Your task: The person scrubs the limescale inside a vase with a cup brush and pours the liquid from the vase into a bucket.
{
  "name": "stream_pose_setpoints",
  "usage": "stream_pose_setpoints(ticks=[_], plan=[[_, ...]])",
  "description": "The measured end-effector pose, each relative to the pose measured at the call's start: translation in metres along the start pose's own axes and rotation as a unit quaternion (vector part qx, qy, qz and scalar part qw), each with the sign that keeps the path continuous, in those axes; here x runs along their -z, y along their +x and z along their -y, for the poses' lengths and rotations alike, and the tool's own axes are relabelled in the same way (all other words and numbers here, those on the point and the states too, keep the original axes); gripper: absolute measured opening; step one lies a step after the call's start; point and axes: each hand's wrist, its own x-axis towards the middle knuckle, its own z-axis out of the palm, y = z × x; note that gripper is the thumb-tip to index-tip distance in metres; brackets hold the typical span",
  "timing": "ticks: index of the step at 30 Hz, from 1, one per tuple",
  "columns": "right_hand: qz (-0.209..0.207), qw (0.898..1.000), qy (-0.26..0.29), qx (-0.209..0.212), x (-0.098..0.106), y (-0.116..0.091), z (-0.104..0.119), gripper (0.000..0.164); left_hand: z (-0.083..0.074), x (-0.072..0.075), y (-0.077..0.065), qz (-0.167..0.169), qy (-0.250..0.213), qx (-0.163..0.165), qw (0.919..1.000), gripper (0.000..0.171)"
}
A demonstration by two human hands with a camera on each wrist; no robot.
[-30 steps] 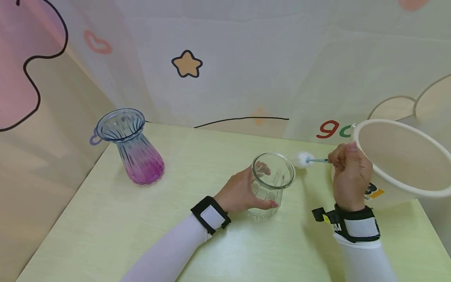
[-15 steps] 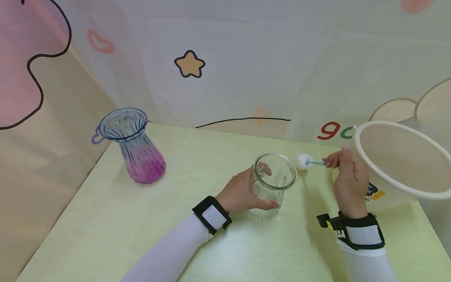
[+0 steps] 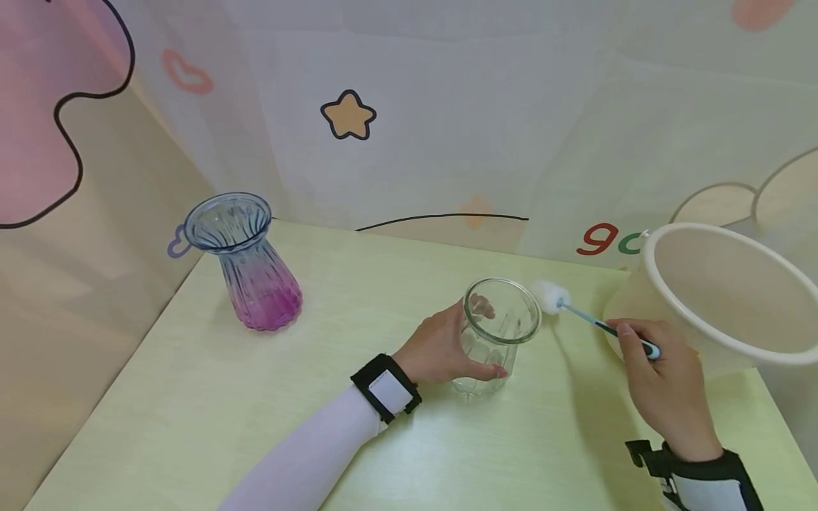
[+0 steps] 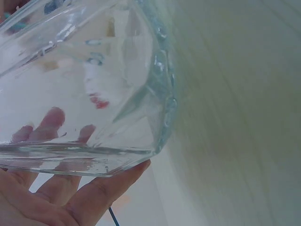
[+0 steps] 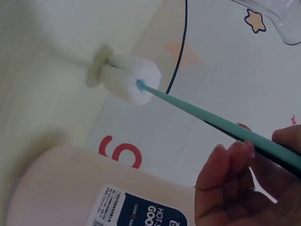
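My left hand [image 3: 434,348] holds a clear glass jar [image 3: 488,358] round its side, thumb in front and fingers behind. The jar's wide rim faces up and its base is at the tabletop. In the left wrist view, several fingers [image 4: 103,190] show along the wall of the jar [image 4: 70,89]. My right hand [image 3: 671,387] pinches the handle of a sponge bottle brush [image 3: 578,314]. Its white sponge head [image 3: 548,297] points left, right beside the jar's rim. The right wrist view shows the brush's teal handle [image 5: 202,114] between thumb and fingertips.
A ribbed glass vase [image 3: 255,277], blue above and pink below, stands at the back left of the pale table [image 3: 192,419]. At the right is a cream bucket [image 3: 645,284], partly behind my right hand. A printed cloth backdrop [image 3: 434,128] closes off the rear.
My right hand has moved down and toward me, turning over so that more of the brush handle shows. The sponge head has stayed near the rim. The left hand keeps hold of the jar.
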Motion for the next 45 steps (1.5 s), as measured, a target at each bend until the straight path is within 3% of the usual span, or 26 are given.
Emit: stream_pose_setpoints(ticks=[9,13,19,27,35,40,42,45], plan=[[0.053,0.997,-0.058,0.012,0.009,-0.019,-0.028,0.025,0.001,0.001,0.001,0.0,-0.005,-0.009,0.9999,0.081],[0.102,0.991,-0.087,0.003,0.007,-0.022,-0.039,0.025,0.001,0.0,0.001,0.001,-0.006,-0.009,0.9999,0.081],[0.179,0.976,-0.122,-0.012,0.001,-0.022,-0.054,0.026,0.001,0.0,0.0,0.0,-0.002,-0.01,1.0,0.082],[0.266,0.952,-0.136,-0.065,-0.006,-0.02,-0.067,0.024,0.002,0.0,0.0,0.001,-0.001,-0.011,0.9999,0.081],[0.283,0.946,-0.137,-0.074,-0.009,-0.021,-0.069,0.023,0.001,-0.001,-0.001,0.002,-0.007,-0.004,1.0,0.081],[0.284,0.947,-0.129,-0.074,-0.008,-0.023,-0.069,0.035,0.002,0.0,0.0,-0.001,-0.005,-0.007,1.0,0.081],[0.272,0.951,-0.125,-0.069,-0.008,-0.023,-0.069,0.041,0.002,0.0,0.0,-0.001,-0.01,-0.005,0.9999,0.081],[0.224,0.966,-0.122,-0.035,-0.01,-0.024,-0.066,0.046,0.003,-0.001,0.0,0.002,-0.016,-0.003,0.9999,0.081]])
